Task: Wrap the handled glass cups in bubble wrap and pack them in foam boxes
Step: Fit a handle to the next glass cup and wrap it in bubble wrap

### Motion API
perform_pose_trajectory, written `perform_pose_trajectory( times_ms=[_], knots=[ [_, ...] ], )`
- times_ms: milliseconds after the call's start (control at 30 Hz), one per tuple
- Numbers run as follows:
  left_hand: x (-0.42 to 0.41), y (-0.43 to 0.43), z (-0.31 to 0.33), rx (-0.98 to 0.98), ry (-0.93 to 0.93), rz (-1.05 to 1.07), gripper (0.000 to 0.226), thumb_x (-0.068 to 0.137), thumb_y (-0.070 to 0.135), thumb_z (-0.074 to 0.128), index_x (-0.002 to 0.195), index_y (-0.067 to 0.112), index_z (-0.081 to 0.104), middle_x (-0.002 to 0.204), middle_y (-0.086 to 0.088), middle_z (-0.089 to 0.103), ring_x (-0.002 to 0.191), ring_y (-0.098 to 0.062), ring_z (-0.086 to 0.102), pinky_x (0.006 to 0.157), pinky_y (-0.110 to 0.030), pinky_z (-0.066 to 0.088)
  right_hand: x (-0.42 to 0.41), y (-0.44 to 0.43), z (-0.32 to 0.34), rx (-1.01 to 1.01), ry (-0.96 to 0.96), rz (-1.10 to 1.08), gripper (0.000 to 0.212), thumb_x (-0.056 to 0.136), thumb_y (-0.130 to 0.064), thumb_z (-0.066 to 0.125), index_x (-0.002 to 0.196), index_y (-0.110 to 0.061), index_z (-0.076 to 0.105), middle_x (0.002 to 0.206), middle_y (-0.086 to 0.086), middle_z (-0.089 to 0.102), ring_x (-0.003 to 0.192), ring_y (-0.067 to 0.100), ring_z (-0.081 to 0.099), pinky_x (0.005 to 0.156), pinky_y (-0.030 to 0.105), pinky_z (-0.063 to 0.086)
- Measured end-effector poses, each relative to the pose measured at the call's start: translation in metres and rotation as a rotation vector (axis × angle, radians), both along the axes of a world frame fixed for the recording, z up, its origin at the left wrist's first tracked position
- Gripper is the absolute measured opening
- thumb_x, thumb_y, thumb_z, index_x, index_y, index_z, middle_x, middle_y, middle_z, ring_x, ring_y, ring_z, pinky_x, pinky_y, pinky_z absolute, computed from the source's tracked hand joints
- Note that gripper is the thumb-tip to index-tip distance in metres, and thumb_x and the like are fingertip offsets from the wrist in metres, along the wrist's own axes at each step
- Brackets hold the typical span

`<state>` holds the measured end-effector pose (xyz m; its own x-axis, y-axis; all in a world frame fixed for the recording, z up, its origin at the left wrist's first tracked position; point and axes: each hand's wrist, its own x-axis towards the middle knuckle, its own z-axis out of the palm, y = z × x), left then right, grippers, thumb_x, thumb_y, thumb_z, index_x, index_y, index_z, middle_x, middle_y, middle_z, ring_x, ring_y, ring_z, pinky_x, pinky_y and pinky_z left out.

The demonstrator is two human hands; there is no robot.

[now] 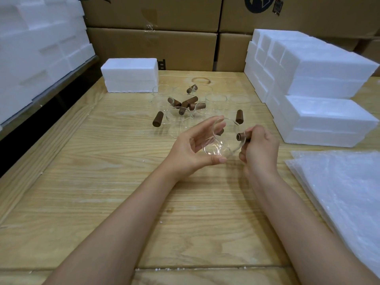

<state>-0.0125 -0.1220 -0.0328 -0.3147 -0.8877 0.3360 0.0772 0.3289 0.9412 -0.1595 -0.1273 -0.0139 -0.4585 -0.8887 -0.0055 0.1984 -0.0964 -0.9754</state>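
Observation:
I hold one clear glass cup point(223, 144) tilted above the wooden table point(102, 182). My right hand point(260, 148) grips its brown wooden handle point(242, 137). My left hand point(195, 147) cups the glass body, fingers over the rim and thumb under the base. Several more glass cups with brown handles point(185, 103) lie clustered on the table beyond my hands. A stack of bubble wrap sheets point(345, 192) lies at the right. White foam boxes point(324, 118) are stacked at the right.
Another foam box point(130, 76) sits at the back left of the table. More foam pieces point(39, 48) are piled on a shelf at the left. Cardboard cartons point(160, 38) form a wall behind the table.

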Motion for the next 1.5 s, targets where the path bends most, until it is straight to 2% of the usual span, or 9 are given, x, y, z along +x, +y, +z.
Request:
perform_pose_trajectory(
  times_ms=[267, 400, 567, 700, 833, 1033, 1100, 1267, 1500],
  knots=[
    [0.001, 0.002, 0.004, 0.095, 0.108, 0.026, 0.067, 0.068, 0.002, 0.073, 0.13, 0.018, 0.051, 0.114, -0.01, 0.068, 0.113, -0.024, 0.064, 0.094, -0.034, 0.052, 0.001, 0.001, -0.004, -0.095, 0.298, -0.087, 0.036, 0.097, -0.017, 0.035, 0.064, -0.016, 0.051, 0.056, -0.014, 0.063, 0.057, 0.012, 0.048, 0.059, 0.031, 0.04],
    [0.001, 0.002, 0.006, 0.191, 0.217, -0.04, 0.061, 0.074, 0.004, 0.062, 0.132, 0.012, 0.048, 0.094, -0.001, 0.073, 0.104, -0.025, 0.067, 0.089, -0.034, 0.055, 0.004, 0.005, -0.004, -0.255, 0.394, -0.156, 0.034, 0.098, -0.018, 0.038, 0.064, -0.02, 0.04, 0.051, -0.022, 0.051, 0.052, 0.0, 0.042, 0.055, 0.018, 0.035],
    [0.001, 0.0, 0.008, 0.386, 0.403, -0.143, 0.051, 0.077, 0.017, 0.06, 0.126, 0.007, 0.052, 0.102, -0.018, 0.07, 0.091, -0.028, 0.07, 0.08, -0.032, 0.058, 0.011, 0.015, 0.001, -0.474, 0.494, -0.151, 0.026, 0.098, -0.02, 0.041, 0.073, -0.027, 0.04, 0.056, -0.027, 0.057, 0.054, -0.007, 0.053, 0.054, 0.006, 0.035],
    [0.004, -0.005, 0.007, 0.502, 0.471, -0.16, 0.055, 0.087, 0.032, 0.052, 0.14, 0.019, 0.046, 0.109, -0.026, 0.067, 0.087, -0.036, 0.07, 0.071, -0.031, 0.059, 0.016, 0.021, 0.003, -0.562, 0.504, -0.073, 0.018, 0.093, -0.025, 0.055, 0.081, -0.031, 0.044, 0.063, -0.015, 0.058, 0.061, 0.008, 0.061, 0.056, 0.01, 0.041],
    [0.004, -0.007, 0.006, 0.568, 0.452, -0.189, 0.042, 0.089, 0.045, 0.042, 0.126, 0.031, 0.055, 0.104, -0.016, 0.071, 0.07, -0.03, 0.071, 0.056, -0.028, 0.055, 0.027, 0.029, 0.0, -0.628, 0.604, 0.034, 0.021, 0.086, -0.019, 0.067, 0.09, -0.025, 0.047, 0.072, -0.015, 0.054, 0.062, 0.003, 0.057, 0.056, 0.018, 0.046],
    [0.004, -0.01, 0.003, 0.64, 0.281, -0.154, 0.058, 0.103, 0.044, 0.024, 0.146, 0.006, 0.034, 0.083, -0.014, 0.066, 0.053, -0.022, 0.062, 0.043, -0.023, 0.046, 0.029, 0.032, -0.002, -0.673, 0.758, 0.098, 0.018, 0.087, -0.014, 0.063, 0.102, -0.003, 0.06, 0.08, -0.007, 0.056, 0.065, 0.012, 0.054, 0.061, 0.027, 0.049],
    [0.006, -0.011, 0.003, 0.643, 0.287, -0.145, 0.056, 0.104, 0.042, 0.024, 0.146, 0.007, 0.035, 0.082, -0.013, 0.068, 0.058, -0.024, 0.06, 0.046, -0.024, 0.048, 0.029, 0.033, 0.0, -0.657, 0.752, 0.172, 0.02, 0.088, -0.012, 0.061, 0.106, -0.003, 0.061, 0.085, -0.008, 0.058, 0.069, 0.014, 0.058, 0.063, 0.032, 0.052],
    [0.006, -0.015, 0.003, 0.641, 0.321, -0.098, 0.053, 0.104, 0.041, 0.024, 0.145, 0.009, 0.035, 0.083, -0.007, 0.069, 0.069, -0.026, 0.055, 0.051, -0.027, 0.048, 0.034, 0.042, 0.01, -0.523, 0.571, 0.291, 0.016, 0.084, -0.042, 0.057, 0.097, -0.032, 0.058, 0.073, -0.018, 0.06, 0.063, 0.014, 0.059, 0.056, 0.035, 0.052],
    [0.006, -0.016, 0.001, 0.547, 0.362, 0.011, 0.039, 0.102, 0.045, 0.027, 0.12, 0.031, 0.059, 0.106, -0.016, 0.068, 0.062, -0.027, 0.063, 0.049, -0.029, 0.051, 0.04, 0.045, 0.016, -0.403, 0.175, 0.326, 0.014, 0.09, -0.013, 0.062, 0.079, -0.02, 0.056, 0.065, 0.002, 0.06, 0.059, 0.015, 0.05, 0.046, 0.015, 0.04]
  ],
)
